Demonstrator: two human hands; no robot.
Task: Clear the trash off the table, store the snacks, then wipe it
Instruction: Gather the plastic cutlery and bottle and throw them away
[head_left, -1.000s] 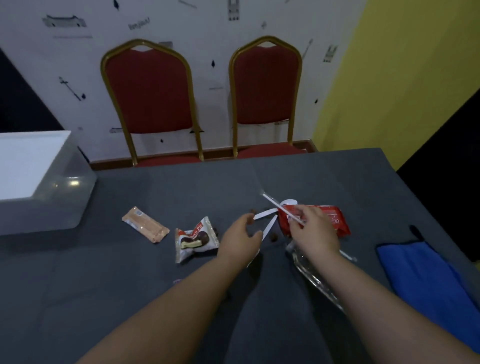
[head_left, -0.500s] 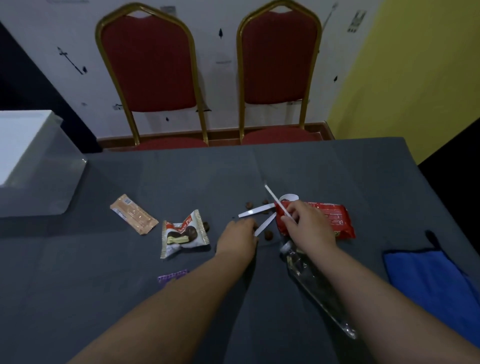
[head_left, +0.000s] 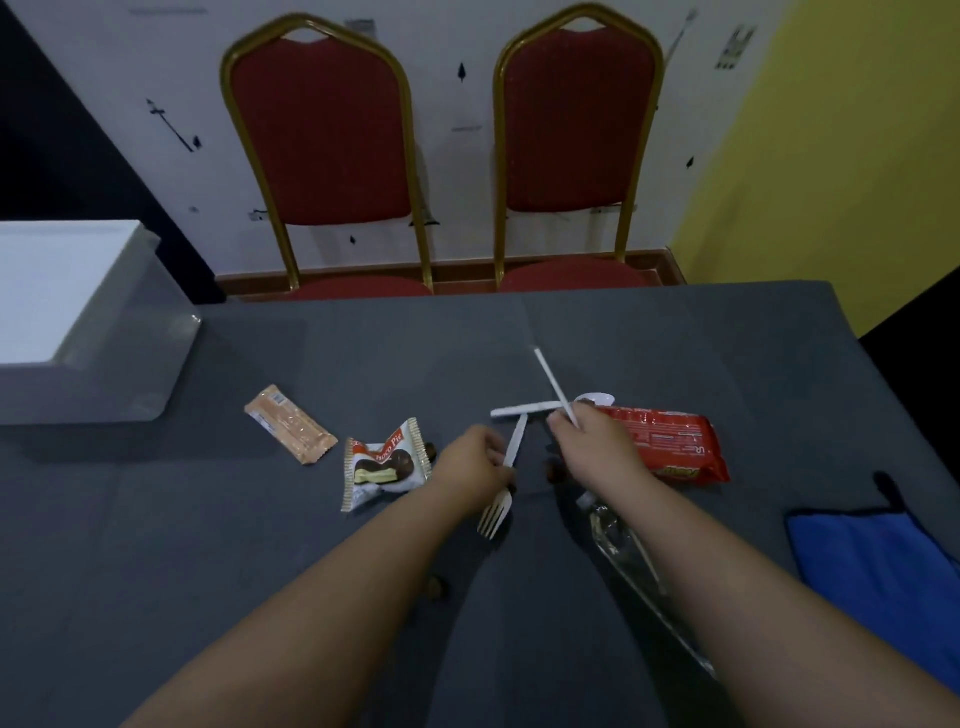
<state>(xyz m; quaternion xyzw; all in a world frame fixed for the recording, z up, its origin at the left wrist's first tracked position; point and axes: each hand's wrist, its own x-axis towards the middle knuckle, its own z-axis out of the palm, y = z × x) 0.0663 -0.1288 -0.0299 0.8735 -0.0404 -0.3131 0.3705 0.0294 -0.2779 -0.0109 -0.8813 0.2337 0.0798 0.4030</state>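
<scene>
- The table (head_left: 311, 561) carries a smooth dark grey cloth with a faint crease running away from the viewer.
- The left hand (head_left: 475, 467) is closed around a thin white plastic fork (head_left: 501, 499), tines pointing toward the viewer, handle slanting away.
- The right hand (head_left: 597, 449) pinches a slim white straw (head_left: 553, 382) that angles up and to the far left; a second white utensil handle (head_left: 524, 410) lies flat just beyond the two hands, and a white spoon bowl (head_left: 597, 399) peeks out past the right fingers.
- A glossy red snack packet (head_left: 670, 447) lies just right of the right hand, partly covered by it.
- A crimped Choco Pie wrapper (head_left: 382, 465) sits just left of the left hand; farther left lies a flat peach-coloured wafer bar (head_left: 288, 423).
- A crinkled clear plastic wrapper (head_left: 623, 551) runs under the right forearm, mostly hidden.
- A soft blue cloth (head_left: 878, 566) is cut off at the right edge.
- A translucent white-lined storage bin (head_left: 104, 332) is cropped at the far left.
- Small dark crumbs (head_left: 435, 587) near the arms are too dim to identify.
</scene>
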